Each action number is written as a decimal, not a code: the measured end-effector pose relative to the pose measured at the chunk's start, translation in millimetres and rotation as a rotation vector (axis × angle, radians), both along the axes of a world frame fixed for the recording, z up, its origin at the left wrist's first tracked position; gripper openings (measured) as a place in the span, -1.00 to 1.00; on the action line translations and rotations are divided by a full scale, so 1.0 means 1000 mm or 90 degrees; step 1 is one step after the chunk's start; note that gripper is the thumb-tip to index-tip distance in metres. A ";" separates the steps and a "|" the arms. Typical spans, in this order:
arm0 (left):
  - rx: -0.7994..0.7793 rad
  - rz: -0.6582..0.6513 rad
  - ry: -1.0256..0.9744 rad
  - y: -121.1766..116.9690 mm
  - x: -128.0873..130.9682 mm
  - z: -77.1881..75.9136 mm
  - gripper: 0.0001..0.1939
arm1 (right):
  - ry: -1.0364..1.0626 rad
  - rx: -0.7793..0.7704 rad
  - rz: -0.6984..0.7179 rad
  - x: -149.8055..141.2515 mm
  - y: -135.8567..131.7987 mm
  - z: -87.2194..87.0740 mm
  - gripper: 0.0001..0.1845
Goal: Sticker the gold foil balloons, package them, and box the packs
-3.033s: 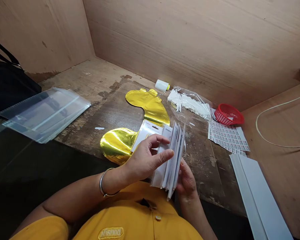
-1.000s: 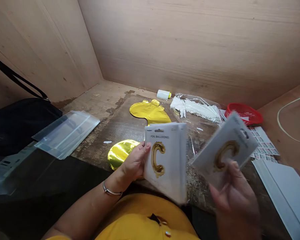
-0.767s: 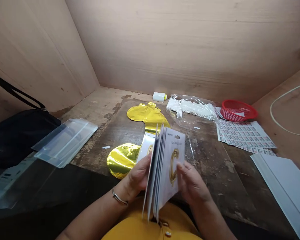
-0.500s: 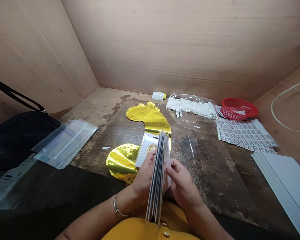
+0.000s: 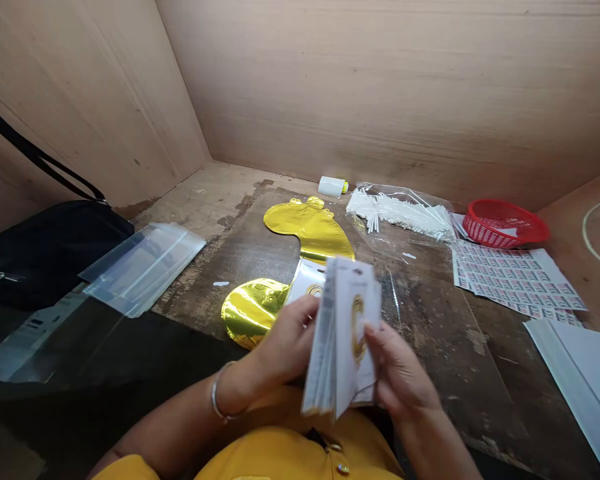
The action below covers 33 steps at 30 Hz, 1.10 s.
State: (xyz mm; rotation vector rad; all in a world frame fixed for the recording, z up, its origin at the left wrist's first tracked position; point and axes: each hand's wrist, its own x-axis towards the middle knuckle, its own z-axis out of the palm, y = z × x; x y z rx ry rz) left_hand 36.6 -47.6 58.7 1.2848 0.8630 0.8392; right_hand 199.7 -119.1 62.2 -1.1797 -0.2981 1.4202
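A stack of white cards (image 5: pixel 345 333) with hang holes and a gold printed design stands on edge between my two hands, slightly blurred. My left hand (image 5: pixel 293 337) is closed on the stack's left side, its fingers partly hidden. On the right side my right hand (image 5: pixel 403 367) grips the cards, thumb lying on the front one. Just beyond them, gold foil balloons (image 5: pixel 315 230) lie flat on the table, curved in shape. Another white card (image 5: pixel 305 277) rests on the foil, partly covered by my left hand and the stack.
Clear plastic sleeves (image 5: pixel 147 267) lie at left beside a black bag (image 5: pixel 55 247). Behind sit a white roll (image 5: pixel 331 187) and a plastic bag of white sticks (image 5: pixel 400 213). At right are a red basket (image 5: pixel 505 223), sticker sheets (image 5: pixel 520 277) and white sheets (image 5: pixel 580 373).
The stack has turned from edge-on so that a card's printed front now shows, and its cards are fanned a little. My right hand has shifted right. The camera view has moved slightly.
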 end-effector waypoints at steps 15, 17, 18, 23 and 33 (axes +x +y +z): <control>-0.091 -0.009 0.054 0.055 -0.016 -0.035 -0.45 | -0.371 -0.029 -0.017 0.006 0.047 -0.060 -0.40; -0.097 -0.039 0.062 0.063 -0.015 -0.035 -0.44 | -0.386 -0.036 -0.010 0.007 0.049 -0.064 -0.41; -0.104 -0.056 0.066 0.068 -0.015 -0.035 -0.46 | -0.391 -0.036 -0.009 0.008 0.049 -0.065 -0.42; -0.181 -0.156 0.113 0.095 -0.011 -0.031 -0.63 | -0.396 -0.030 -0.009 0.010 0.048 -0.068 -0.42; -0.160 -0.191 0.034 0.084 0.015 -0.015 -0.50 | -0.368 0.001 0.006 0.011 0.046 -0.075 -0.37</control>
